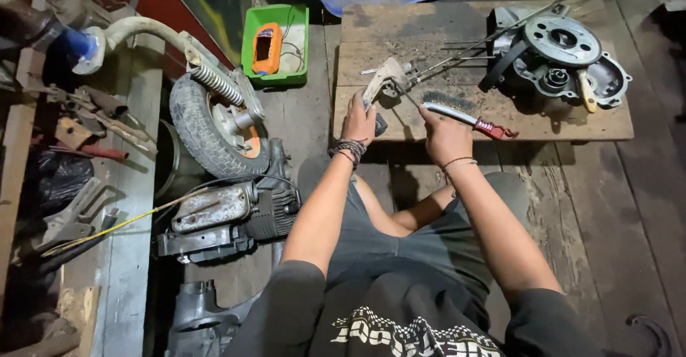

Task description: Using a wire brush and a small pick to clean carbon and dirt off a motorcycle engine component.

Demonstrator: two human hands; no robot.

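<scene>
My left hand (359, 120) grips a small pale metal part (386, 77), a bracket-like piece with a cable or rod running off to the right, and holds it up over a low wooden table (379, 35). My right hand (444, 137) is closed on a wire brush (466, 119) with a white handle and red end; its bristle end points toward the metal part. Both hands sit close together near the table's front edge.
A grey engine casing (561, 60) with a yellow-handled tool lies on the table's right. A green tray (275, 37) with an orange meter stands on the floor. A small wheel with spring fork (214, 117) and an engine block (225, 217) lie at left. Tools crowd the far left.
</scene>
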